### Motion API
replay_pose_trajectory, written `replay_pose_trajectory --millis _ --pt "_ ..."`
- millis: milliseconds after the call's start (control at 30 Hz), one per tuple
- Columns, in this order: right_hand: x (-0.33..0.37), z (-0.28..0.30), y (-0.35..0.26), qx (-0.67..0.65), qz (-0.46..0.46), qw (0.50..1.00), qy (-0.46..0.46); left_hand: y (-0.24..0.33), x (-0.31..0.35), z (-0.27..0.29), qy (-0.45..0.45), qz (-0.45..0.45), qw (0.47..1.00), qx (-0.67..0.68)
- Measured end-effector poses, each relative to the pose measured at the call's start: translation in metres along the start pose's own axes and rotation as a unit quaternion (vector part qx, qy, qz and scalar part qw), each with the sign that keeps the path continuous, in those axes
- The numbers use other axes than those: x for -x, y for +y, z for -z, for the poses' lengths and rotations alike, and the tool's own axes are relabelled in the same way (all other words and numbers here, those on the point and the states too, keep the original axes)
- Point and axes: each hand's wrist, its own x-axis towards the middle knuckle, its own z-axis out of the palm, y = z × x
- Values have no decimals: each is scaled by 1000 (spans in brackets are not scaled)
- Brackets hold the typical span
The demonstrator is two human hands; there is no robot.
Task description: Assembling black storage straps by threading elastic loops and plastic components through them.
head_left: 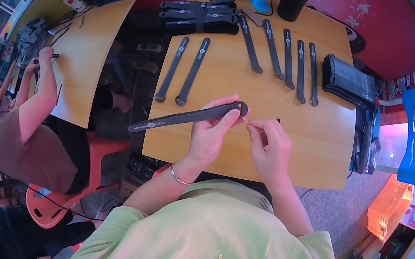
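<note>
— Firstly, what lies leftmost on the table [313, 159]?

— Two loose straps [194, 70], dark, flat, side by side near its left edge.

— And the held strap [182, 118]?

— Aslant above the table's near half; printed end juts past the left edge, eye end points toward the middle. Judged light, bendable but self-supporting: barely any sag. Surface looks matt, so probably little slip; not fragile.

— Best hold?

— Close behind the eye, flat between thumb and fingers. The left hand [208, 137] grips it there, thumb on top.

— And the right hand [272, 148]?

— Pinching a thin tan piece [246, 121] by the eye; contact with the strap unclear. Likely the easier item to drop.

— Farther right?

— Five more straps [288, 59], fanned toward the table's far edge.
</note>
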Motion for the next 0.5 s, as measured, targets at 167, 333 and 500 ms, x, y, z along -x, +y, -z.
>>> replay_pose_trajectory --millis 167,333,500 --pt "-3 -4 7 -181 -164 968 -53 -3 0 -1 22 -8 1000 -1" --pt "-5 -9 9 -188 -145 970 -50 -5 -2 -2 50 -28 998 -2" --pt "-7 -11 3 -208 -139 968 -24 -4 -2 -1 49 -41 998 -4"
